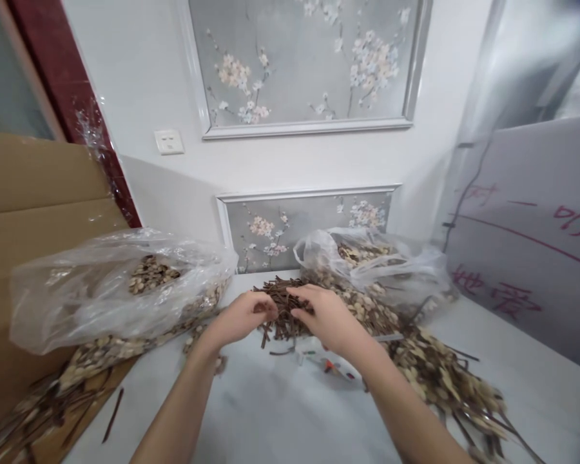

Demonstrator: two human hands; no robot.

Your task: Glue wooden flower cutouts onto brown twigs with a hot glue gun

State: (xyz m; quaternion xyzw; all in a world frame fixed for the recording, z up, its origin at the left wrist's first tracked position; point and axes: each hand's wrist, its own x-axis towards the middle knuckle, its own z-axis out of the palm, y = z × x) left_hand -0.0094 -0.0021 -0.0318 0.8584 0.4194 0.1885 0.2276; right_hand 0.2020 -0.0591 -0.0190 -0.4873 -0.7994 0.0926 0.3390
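Both my hands are over a heap of short, thin brown stems (283, 309) on the white table. At its left edge, my left hand (251, 316) has its fingers curled in toward the thumb. Whatever they hold, if anything, is too small to make out. My right hand (323, 316) reaches over the heap's right side, thumb and forefinger apart. I see nothing clearly held in it. Close to my right wrist lie a small orange-tipped item (329, 366) and a loose dark stem (281, 352).
A clear plastic bag (91, 290) of dried flat pieces lies left, another bag (396, 270) at the back right. Loose dried pieces (444, 374) spread along the right. A cardboard box (38, 200) stands left, a marked pale panel (526, 238) right. Behind is the wall.
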